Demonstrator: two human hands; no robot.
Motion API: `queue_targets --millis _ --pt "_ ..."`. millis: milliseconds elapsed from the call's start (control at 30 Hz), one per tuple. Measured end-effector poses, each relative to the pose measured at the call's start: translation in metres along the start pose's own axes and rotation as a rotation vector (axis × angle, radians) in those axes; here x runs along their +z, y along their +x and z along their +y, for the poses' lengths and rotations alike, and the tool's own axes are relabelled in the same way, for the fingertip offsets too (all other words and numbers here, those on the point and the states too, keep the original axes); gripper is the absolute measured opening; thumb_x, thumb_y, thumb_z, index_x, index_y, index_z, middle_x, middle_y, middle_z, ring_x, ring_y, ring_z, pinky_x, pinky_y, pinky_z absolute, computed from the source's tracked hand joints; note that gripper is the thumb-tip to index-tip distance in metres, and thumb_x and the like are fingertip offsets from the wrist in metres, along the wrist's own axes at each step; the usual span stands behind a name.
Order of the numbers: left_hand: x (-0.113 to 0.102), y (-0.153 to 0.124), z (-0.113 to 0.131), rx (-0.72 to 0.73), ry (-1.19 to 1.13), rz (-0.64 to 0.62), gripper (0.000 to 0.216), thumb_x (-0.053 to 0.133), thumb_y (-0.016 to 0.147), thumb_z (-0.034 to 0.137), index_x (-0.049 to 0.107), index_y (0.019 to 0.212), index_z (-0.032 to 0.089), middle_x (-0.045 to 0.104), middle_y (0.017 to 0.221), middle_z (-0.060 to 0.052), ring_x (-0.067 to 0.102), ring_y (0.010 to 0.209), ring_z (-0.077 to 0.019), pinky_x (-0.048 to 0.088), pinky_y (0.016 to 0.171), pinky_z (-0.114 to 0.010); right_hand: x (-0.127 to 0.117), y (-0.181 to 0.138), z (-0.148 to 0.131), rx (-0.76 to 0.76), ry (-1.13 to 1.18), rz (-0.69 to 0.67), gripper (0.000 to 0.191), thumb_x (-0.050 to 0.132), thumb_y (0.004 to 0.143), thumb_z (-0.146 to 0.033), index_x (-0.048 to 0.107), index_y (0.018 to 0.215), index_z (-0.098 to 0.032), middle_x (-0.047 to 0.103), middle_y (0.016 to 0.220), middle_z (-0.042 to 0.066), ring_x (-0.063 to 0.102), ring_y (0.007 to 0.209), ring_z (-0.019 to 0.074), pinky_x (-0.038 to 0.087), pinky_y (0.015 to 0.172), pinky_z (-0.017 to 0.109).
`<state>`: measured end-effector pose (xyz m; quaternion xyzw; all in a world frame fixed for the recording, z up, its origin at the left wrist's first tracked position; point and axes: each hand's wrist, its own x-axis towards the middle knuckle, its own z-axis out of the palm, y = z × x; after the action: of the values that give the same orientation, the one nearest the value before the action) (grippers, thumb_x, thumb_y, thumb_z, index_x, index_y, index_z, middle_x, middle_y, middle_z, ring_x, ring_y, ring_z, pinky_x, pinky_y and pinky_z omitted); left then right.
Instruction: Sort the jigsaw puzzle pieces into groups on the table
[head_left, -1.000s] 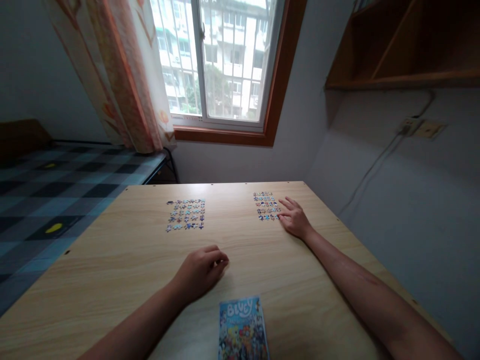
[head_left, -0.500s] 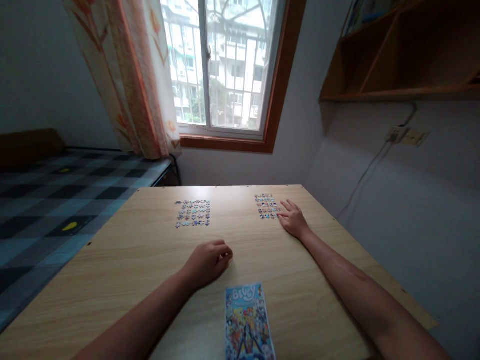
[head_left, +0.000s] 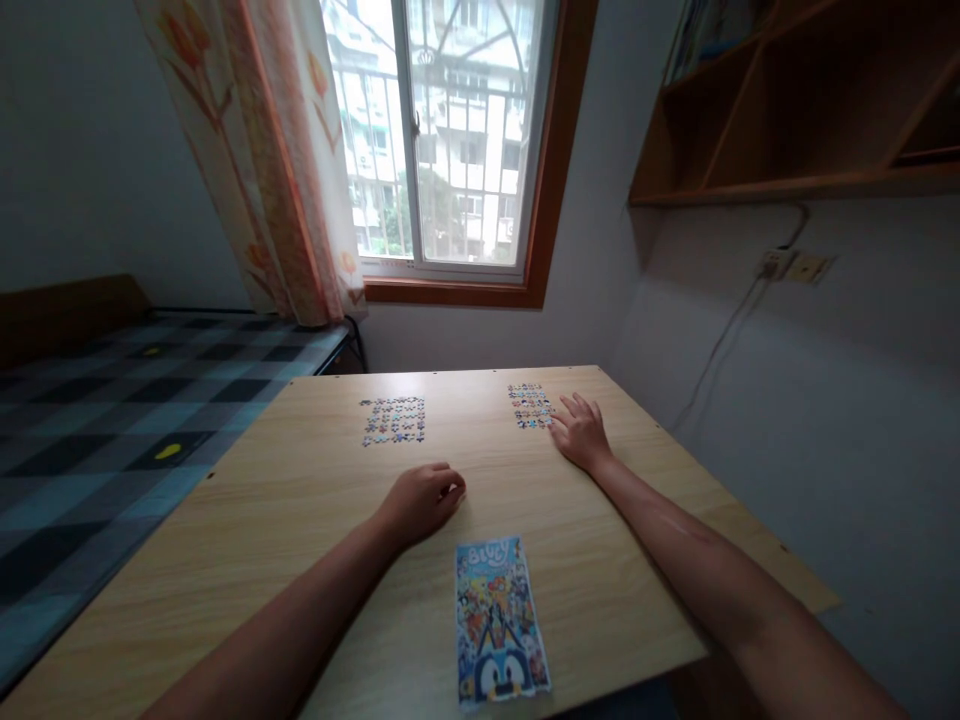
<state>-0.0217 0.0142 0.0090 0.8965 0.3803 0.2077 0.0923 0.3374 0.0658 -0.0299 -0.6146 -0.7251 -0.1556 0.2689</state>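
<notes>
My right hand point(head_left: 581, 432) lies on the table with its fingers spread, at the right edge of a block of small jigsaw pieces point(head_left: 531, 407). Its thumb side reaches the nearest pieces; whether it presses on one I cannot tell. Loosely curled, my left hand point(head_left: 425, 500) rests on the tabletop, with nothing visible in it. Beyond that hand, to the left, a second block of jigsaw pieces point(head_left: 395, 420) is laid out in rows. Closer to me lies a colourful cartoon picture sheet point(head_left: 499, 620) marked like "BLUEY", apart from both hands.
The wooden table point(head_left: 315, 480) ends short of the window wall. A bed with a checked cover point(head_left: 210, 385) stands to the left, below a curtain point(head_left: 277, 170). On the right wall hang a wooden shelf point(head_left: 757, 185) and a socket with a cable point(head_left: 776, 265).
The view has tilted and shifted slightly, so more of the picture sheet's lower part shows. Both hands keep nearly the same place and pose on the table.
</notes>
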Motion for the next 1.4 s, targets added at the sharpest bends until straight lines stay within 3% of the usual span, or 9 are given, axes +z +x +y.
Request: queue_targets --millis 300,467,733,1000,1400 --pt "0.003 0.002 0.000 0.012 0.088 -0.027 0.023 0.052 0.091 0.030 0.070 0.081 0.019 0.068 0.077 -0.003 0.058 0.066 -0.0136 0.036 0.062 -0.025 -0.017 -0.036 -0.054 -0.151 0.088 -0.165 0.061 0.058 0.092 -0.038 0.047 0.149 -0.019 0.037 0.160 0.015 0.020 0.152 0.0365 0.012 0.121 0.064" --pt "0.003 0.003 0.002 0.036 0.180 -0.096 0.033 0.051 0.092 0.035 0.065 0.067 0.019 0.066 0.071 -0.005 0.058 0.064 -0.0161 0.037 0.061 -0.027 -0.024 -0.043 -0.073 -0.271 0.178 -0.292 0.063 0.054 0.096 -0.038 0.039 0.155 -0.021 0.031 0.163 0.013 0.018 0.153 0.0334 0.017 0.123 0.057" --pt "0.006 0.005 0.004 0.041 0.234 -0.132 0.033 0.050 0.092 0.034 0.068 0.069 0.019 0.070 0.075 -0.006 0.061 0.067 -0.0182 0.040 0.064 -0.029 -0.025 -0.038 -0.073 -0.439 0.361 -0.424 0.059 0.051 0.099 -0.037 0.038 0.156 -0.026 0.032 0.162 0.010 0.021 0.153 0.0310 0.023 0.123 0.055" --pt "0.004 0.003 0.007 0.022 0.242 -0.160 0.033 0.050 0.092 0.035 0.068 0.070 0.019 0.070 0.075 -0.007 0.061 0.068 -0.0182 0.040 0.064 -0.029 -0.023 -0.036 -0.072 -0.429 0.424 -0.511 0.056 0.048 0.102 -0.041 0.039 0.155 -0.029 0.034 0.161 0.008 0.029 0.150 0.0295 0.025 0.123 0.052" --pt "0.004 0.003 0.007 0.011 0.229 -0.157 0.031 0.052 0.091 0.033 0.067 0.067 0.019 0.069 0.072 -0.006 0.061 0.066 -0.0183 0.039 0.061 -0.030 -0.024 -0.035 -0.073 -0.431 0.412 -0.536 0.052 0.047 0.102 -0.042 0.043 0.153 -0.032 0.033 0.161 0.005 0.031 0.149 0.0297 0.026 0.123 0.052"
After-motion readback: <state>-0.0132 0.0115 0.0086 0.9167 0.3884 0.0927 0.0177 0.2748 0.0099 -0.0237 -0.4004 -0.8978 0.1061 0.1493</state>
